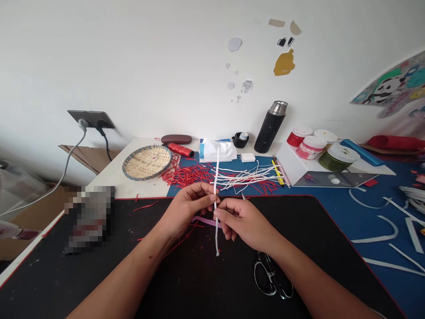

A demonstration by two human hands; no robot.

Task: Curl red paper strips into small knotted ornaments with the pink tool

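The left hand and right hand are pinching a white cord at neighbouring points, above the black mat on the desk. I am judging this as positioning; the next move likely calls for steady pinches.

We see soft, moderate light spread over the white wall, its source out of sight. Small highlights glint on the metal cap of the black flask, while the black mat reads very dark, setting off the fairly sharp white strip. Wide-angle stretching tilts shapes toward the edges, and we find coarse pixelation masking a patch at left.
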